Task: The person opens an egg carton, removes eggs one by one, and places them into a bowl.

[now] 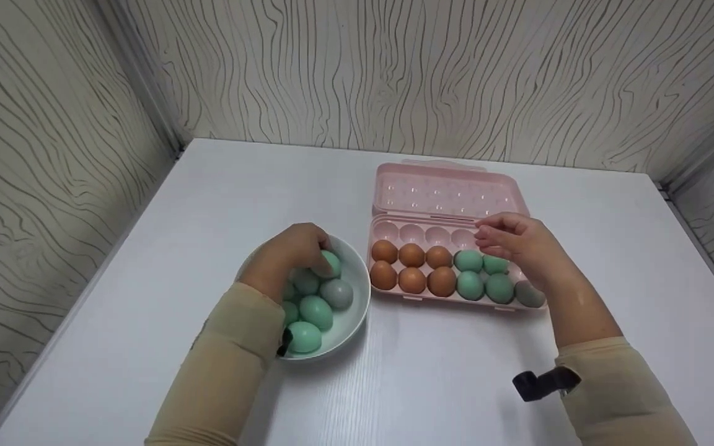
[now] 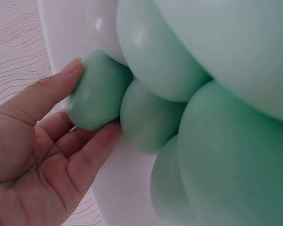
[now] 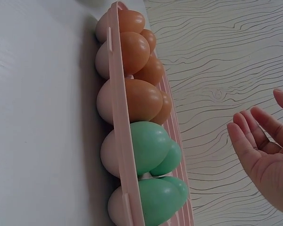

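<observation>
At the rim of a white bowl point(image 1: 357, 310), my left hand point(image 1: 292, 253) holds a green egg point(image 2: 98, 96) between thumb and fingers. Several other green eggs point(image 1: 316, 312) and a greyish egg point(image 1: 336, 293) lie beside it. My right hand point(image 1: 525, 244) hovers over the right end of an open pink egg carton point(image 1: 450, 195), fingers loosely bent and nothing in them. Brown eggs point(image 1: 412, 280) fill the left of its two front rows; green eggs point(image 1: 470, 285) and a greyish one point(image 1: 529, 293) sit to the right. Part of the carton's right end is hidden behind the hand.
Both things stand on a white table point(image 1: 357, 396), the bowl left of the carton. Cups point(image 1: 412, 233) in the carton's back row hold no eggs where visible. Wood-patterned panels point(image 1: 394, 74) rise behind and beside the table. A black mount point(image 1: 543, 384) sticks out from the right sleeve.
</observation>
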A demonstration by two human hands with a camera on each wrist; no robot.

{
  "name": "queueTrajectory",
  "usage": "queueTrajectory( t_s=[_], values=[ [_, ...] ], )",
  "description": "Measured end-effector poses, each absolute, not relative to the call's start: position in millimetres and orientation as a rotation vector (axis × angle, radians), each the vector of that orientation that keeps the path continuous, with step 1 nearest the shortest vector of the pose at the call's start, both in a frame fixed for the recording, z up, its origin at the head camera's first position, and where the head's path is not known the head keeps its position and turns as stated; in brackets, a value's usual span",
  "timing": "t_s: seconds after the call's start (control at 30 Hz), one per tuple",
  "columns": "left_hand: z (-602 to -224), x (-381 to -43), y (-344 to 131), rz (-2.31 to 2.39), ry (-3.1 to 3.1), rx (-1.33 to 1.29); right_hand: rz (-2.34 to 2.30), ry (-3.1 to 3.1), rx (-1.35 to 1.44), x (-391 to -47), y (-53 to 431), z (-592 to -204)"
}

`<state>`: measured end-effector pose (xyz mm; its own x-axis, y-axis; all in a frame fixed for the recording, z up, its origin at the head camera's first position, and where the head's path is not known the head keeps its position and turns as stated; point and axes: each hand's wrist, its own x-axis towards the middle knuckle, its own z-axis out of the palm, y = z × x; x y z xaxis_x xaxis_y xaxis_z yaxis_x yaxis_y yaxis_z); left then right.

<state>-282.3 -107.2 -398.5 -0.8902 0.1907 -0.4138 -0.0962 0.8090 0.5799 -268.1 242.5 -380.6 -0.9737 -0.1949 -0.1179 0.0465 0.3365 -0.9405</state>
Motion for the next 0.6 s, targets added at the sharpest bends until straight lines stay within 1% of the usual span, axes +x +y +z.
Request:
queueTrajectory(
  t_s=[0.33, 0.6],
  values=[
    [-397.4, -278.2, -104.0, 0.743, 2.517, 0.001, -1.686, 2.384, -0.134, -268.9, 244.6, -381.3],
    [-396.0, -277.6, -105.8, 0.835, 2.547, -0.109, -1.657, 2.383, -0.124, -268.1, 246.1, -381.7]
  ],
)
